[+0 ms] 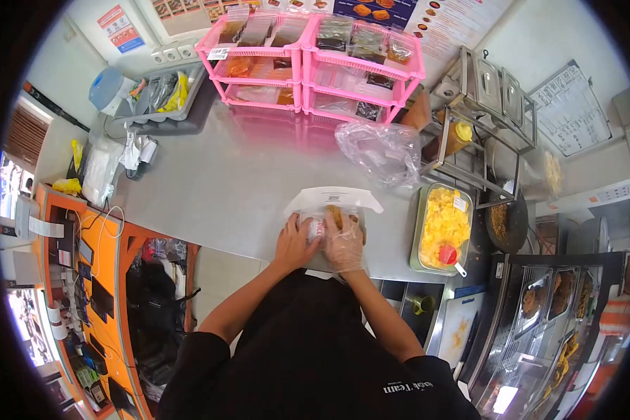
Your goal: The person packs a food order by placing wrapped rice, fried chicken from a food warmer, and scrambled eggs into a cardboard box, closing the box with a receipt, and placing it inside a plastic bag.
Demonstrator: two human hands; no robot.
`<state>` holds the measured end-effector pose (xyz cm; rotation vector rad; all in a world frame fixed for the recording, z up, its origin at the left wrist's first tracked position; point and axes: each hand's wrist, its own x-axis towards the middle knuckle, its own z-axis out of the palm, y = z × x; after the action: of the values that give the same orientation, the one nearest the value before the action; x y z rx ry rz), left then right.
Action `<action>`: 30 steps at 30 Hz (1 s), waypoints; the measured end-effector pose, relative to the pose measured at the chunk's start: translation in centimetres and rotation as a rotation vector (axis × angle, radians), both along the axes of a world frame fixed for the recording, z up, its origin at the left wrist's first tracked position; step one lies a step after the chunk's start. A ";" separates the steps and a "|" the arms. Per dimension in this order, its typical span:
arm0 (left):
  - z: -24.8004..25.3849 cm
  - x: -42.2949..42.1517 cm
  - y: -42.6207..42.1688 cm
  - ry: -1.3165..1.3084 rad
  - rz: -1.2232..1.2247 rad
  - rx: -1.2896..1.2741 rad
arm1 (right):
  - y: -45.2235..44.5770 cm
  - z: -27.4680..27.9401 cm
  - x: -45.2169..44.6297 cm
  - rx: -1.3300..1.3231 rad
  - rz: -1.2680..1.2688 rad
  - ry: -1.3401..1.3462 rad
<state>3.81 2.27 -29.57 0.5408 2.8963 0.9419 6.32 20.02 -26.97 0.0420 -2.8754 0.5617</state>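
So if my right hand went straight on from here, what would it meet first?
Your right hand seems to touch the brown food; straight on, it would probably meet the white flap first, though depth is unclear.

The worktop is smooth metal with a soft sheen; the stacked racks are glossy plastic. The white flap appears as matt paper or card. Thin, wrinkled, translucent plastic forms the glove; the loose bag is clear, crinkled plastic. The shirt is matt cloth.
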 end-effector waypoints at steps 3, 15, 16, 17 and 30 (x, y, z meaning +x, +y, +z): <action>0.0 -0.6 -0.1 -0.012 -0.024 0.018 | 0.7 0.2 -0.4 0.089 -0.012 -0.090; 0.1 -0.7 -0.6 -0.026 -0.013 0.062 | 3.3 2.3 -1.3 -0.011 0.188 -0.128; 0.0 -0.6 -0.6 -0.018 -0.007 0.061 | 3.4 2.5 -1.5 -0.025 0.195 -0.163; 0.0 -0.3 -0.6 -0.013 -0.004 0.059 | 3.5 2.7 -1.6 -0.041 0.198 -0.201; 15.0 4.3 3.3 -0.030 -0.138 0.256 | 6.9 4.3 0.1 -1.734 -0.443 -0.255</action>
<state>8.10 5.56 -14.61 0.7244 2.6860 1.2944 6.47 26.88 -22.64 -0.8756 -1.4854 2.6147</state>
